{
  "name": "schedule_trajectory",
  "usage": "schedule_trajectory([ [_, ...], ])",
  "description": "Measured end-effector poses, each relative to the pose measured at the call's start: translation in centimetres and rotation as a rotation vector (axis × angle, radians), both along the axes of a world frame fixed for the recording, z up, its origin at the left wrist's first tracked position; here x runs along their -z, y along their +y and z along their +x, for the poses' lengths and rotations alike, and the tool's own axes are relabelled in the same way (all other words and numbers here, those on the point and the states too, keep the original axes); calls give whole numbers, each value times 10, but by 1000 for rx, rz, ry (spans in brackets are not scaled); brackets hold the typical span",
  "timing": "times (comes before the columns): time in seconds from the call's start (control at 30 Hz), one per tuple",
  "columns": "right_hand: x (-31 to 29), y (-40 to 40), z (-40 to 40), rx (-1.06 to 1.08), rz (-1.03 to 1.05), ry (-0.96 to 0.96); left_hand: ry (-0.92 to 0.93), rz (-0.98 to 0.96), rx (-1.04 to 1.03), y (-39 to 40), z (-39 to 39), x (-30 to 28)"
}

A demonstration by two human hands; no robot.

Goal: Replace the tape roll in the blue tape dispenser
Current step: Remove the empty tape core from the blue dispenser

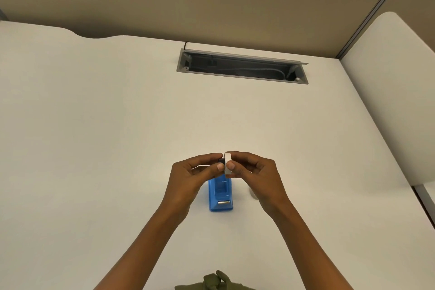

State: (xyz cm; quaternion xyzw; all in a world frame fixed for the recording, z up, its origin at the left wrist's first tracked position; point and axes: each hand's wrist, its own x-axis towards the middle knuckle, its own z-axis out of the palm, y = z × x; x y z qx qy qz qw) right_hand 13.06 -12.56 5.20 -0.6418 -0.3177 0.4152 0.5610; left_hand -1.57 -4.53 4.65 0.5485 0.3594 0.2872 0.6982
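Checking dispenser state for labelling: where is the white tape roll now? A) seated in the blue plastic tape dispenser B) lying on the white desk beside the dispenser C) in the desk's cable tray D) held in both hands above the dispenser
D: the white tape roll is pinched between the left hand and right hand, above the blue plastic tape dispenser, whose cradle looks empty.

White desk (117, 113) against tan partition (259, 7).

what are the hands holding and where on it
Both hold a white tape roll above the blue tape dispenser: right hand pinches its rim, left hand pinches a dark core piece at its side.
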Motion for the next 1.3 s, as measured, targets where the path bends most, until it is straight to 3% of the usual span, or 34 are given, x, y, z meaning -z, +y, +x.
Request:
schedule_trajectory([
  [0.33, 4, -4, -1, -12, 19, 0, -14, -127, 11, -1, 2, -1],
  [0.9, 12, -7, 0, -49, 65, -18, -24, -173, 5, -2, 4, 1],
  [1.3, 17, -9, 2, -80, 168, 63, -114, -409, -35, -2, 6, 5],
])
